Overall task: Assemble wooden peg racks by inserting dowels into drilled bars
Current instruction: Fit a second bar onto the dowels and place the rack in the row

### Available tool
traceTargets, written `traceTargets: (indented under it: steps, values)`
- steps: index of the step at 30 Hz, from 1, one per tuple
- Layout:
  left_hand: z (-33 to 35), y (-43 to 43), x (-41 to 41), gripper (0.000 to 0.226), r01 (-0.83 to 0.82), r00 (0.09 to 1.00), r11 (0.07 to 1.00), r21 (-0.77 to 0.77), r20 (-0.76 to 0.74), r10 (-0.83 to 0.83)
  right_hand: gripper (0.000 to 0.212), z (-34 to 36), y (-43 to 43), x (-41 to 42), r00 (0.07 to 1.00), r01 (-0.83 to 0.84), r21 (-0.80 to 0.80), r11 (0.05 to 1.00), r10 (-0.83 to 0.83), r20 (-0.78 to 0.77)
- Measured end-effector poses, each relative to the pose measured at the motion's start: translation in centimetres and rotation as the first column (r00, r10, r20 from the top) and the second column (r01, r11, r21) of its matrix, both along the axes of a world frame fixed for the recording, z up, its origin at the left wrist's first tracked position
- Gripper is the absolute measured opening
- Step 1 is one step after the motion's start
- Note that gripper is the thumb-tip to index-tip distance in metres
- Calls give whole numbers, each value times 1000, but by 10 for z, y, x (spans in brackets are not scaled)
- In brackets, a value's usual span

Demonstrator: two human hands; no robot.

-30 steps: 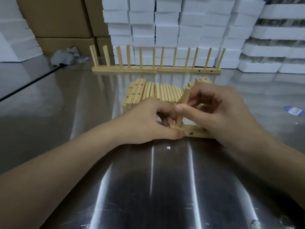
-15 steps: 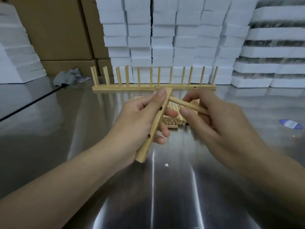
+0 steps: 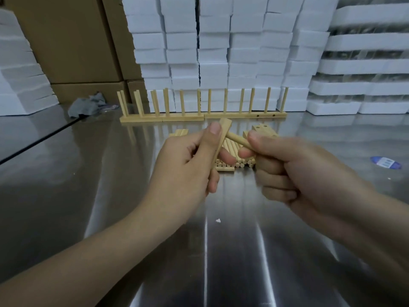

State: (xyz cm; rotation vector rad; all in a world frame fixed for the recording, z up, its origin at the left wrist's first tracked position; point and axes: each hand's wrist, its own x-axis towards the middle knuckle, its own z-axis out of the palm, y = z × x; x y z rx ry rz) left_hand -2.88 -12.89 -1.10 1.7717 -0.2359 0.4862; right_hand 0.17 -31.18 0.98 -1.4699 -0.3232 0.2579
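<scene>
A drilled bar (image 3: 224, 129) is held upright, slightly tilted, above the steel table (image 3: 221, 262), gripped in the left hand (image 3: 188, 165) with the thumb along its face. The right hand (image 3: 298, 171) pinches a dowel (image 3: 238, 139) whose tip meets the bar near its top. Behind them lie loose dowels (image 3: 232, 161) and spare bars (image 3: 263, 130), then finished racks (image 3: 199, 117) before stacked foam blocks (image 3: 221, 52)
</scene>
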Motion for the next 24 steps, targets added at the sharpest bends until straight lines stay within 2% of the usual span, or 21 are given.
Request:
traceTargets:
  steps: [1, 3, 4, 5, 6, 7, 8, 9, 10, 13, 15, 16, 17, 18, 19, 20, 21, 23, 24]
  values:
    - [0, 0, 1, 57, -9, 1000, 999, 34, 26, 8, 36, 2, -1, 0, 990, -54, 66, 996, 62, -126]
    - [0, 0, 2, 56, -18, 999, 997, 70, 43, 15, 34, 5, -3, 3, 986, -75, 34, 997, 79, -149]
    - [-1, 0, 2, 56, -14, 999, 998, 67, 34, 12, 35, 6, -4, 3, 998, -32, -55, 998, 28, -61]
    - [-1, 0, 2, 57, -8, 1000, 998, 55, 17, 8, 37, 5, -5, 2, 993, 53, -194, 980, -32, 110]
    - [-2, 0, 3, 57, -2, 1000, 999, 38, -5, 3, 40, 3, -5, 1, 939, 178, -344, 922, -55, 339]
    - [-2, -1, 3, 58, 1, 1000, 1000, 25, -27, -1, 40, 0, -5, -1, 820, 340, -460, 820, -20, 572]
    - [-2, -1, 3, 58, 5, 999, 1000, 16, -45, -4, 39, -2, -5, -3, 699, 479, -508, 716, 40, 714]
    - [-3, -1, 3, 59, 10, 998, 1000, 11, -58, -10, 37, -4, -4, -4, 631, 548, -506, 666, 68, 773]
    - [-3, -1, 3, 59, 17, 998, 1000, 11, -64, -16, 37, -5, -4, -5, 624, 544, -481, 688, 53, 780]
    - [-1, 0, 1, 60, 17, 998, 998, 59, -68, -13, 42, -6, -3, -4, 748, 383, -430, 818, -2, 663]
    - [1, 1, 0, 59, 9, 999, 995, 101, -54, -4, 44, -3, -2, -4, 877, 220, -403, 888, 1, 480]
    - [2, 2, -1, 59, 3, 1000, 992, 123, -31, 1, 45, 1, -4, -5, 959, 73, -318, 945, 21, 283]
    - [3, 2, -2, 58, -4, 1000, 990, 143, -2, 4, 43, 5, -6, -4, 996, -84, -152, 985, 89, 28]
    - [4, 3, -4, 57, -7, 1000, 988, 157, 27, 2, 38, 12, -8, -4, 960, -189, 14, 982, 188, -209]
    - [5, 2, -5, 57, -5, 999, 987, 160, 50, -3, 32, 17, -10, -4, 896, -246, 142, 959, 280, -344]
    - [6, 1, -6, 57, -1, 998, 988, 156, 65, -9, 29, 19, -11, -4, 860, -287, 195, 938, 342, -379]
    - [7, 0, -6, 57, 4, 998, 989, 147, 68, -14, 28, 21, -12, -2, 861, -304, 191, 933, 355, -364]
    - [5, -2, -4, 58, 7, 999, 993, 121, 47, -13, 35, 20, -10, -1, 943, -239, 10, 971, 234, -237]
    - [4, -3, -3, 59, 9, 1000, 994, 112, 27, -12, 43, 17, -8, -3, 987, -148, -157, 977, 137, -79]
